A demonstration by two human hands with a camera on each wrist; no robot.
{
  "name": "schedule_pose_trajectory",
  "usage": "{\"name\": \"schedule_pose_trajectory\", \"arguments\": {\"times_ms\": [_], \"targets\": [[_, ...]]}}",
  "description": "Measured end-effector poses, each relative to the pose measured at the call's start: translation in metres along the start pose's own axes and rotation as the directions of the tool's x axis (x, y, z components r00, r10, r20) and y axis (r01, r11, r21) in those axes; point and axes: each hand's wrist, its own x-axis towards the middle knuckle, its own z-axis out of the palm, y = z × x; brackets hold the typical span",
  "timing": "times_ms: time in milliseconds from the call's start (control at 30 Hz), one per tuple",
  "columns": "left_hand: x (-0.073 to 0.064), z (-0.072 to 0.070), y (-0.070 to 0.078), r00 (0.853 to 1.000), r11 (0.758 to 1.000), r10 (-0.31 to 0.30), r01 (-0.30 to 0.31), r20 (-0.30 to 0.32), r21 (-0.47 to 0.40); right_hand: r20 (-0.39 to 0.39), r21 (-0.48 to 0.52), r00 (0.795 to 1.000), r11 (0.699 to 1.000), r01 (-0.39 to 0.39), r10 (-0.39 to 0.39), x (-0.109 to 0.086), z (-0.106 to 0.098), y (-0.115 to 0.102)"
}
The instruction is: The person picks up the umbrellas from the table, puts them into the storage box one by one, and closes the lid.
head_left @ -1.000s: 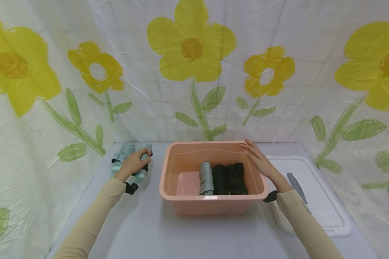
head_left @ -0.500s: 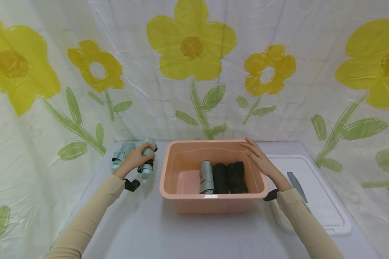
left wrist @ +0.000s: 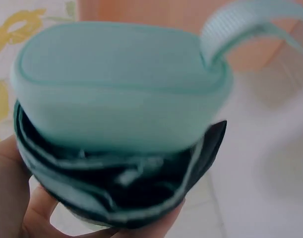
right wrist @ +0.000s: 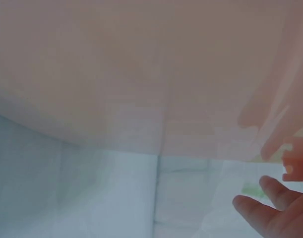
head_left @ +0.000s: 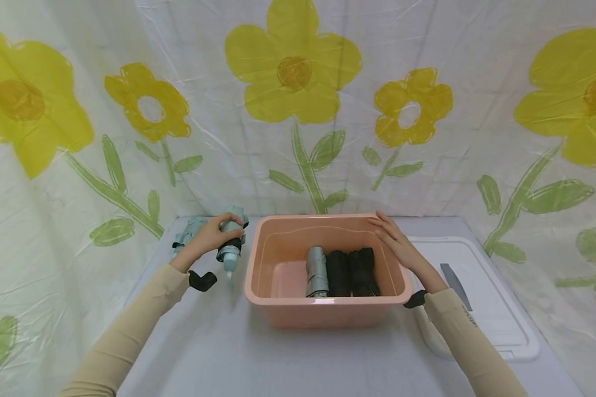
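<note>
My left hand [head_left: 209, 234] grips a folded mint-green umbrella [head_left: 230, 257] just left of the pink bin [head_left: 323, 317]. In the left wrist view the umbrella's smooth handle end [left wrist: 116, 89] fills the middle, with a wrist strap [left wrist: 240, 29] trailing from it. Behind that hand, a second mint umbrella [head_left: 193, 226] lies on the table, partly covered. My right hand [head_left: 399, 251] rests on the bin's right rim, fingers straight. Inside the bin a silver-grey folded umbrella [head_left: 317, 271] lies beside two black ones [head_left: 338, 273].
To the right, partly under my right forearm, a white lid [head_left: 501, 325] with a grey strip lies on the table [head_left: 298, 364]. A curtain [head_left: 203, 182] printed with yellow flowers hangs behind and along the sides. The bin's left part shows bare pink floor [head_left: 287, 281].
My left hand has lifted one mint umbrella from beside the other and brought it rightwards, close to the bin's left side. My right hand stays on the rim.
</note>
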Motion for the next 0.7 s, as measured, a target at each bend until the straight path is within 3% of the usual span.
{"name": "schedule_pose_trajectory", "arguments": {"times_ms": [233,400,467,700], "targets": [[-0.001,-0.004,0.017,1.0,0.998,0.001,0.0,0.016,-0.07,0.003,0.015,1.0,1.0,0.005,-0.005,-0.001,0.0,-0.001],[-0.004,-0.005,0.028,0.999,0.99,-0.009,0.016,0.053,-0.141,-0.013,0.011,1.0,1.0,0.016,-0.016,0.006,0.001,0.026],[-0.007,-0.006,0.035,0.997,0.987,-0.012,0.024,0.076,-0.161,-0.022,0.007,1.0,1.0,0.021,-0.021,0.009,0.001,0.038],[-0.021,-0.009,0.069,0.99,0.978,0.008,0.022,0.144,-0.207,-0.026,0.008,0.999,1.0,0.026,-0.026,0.009,0.001,0.037]]}}
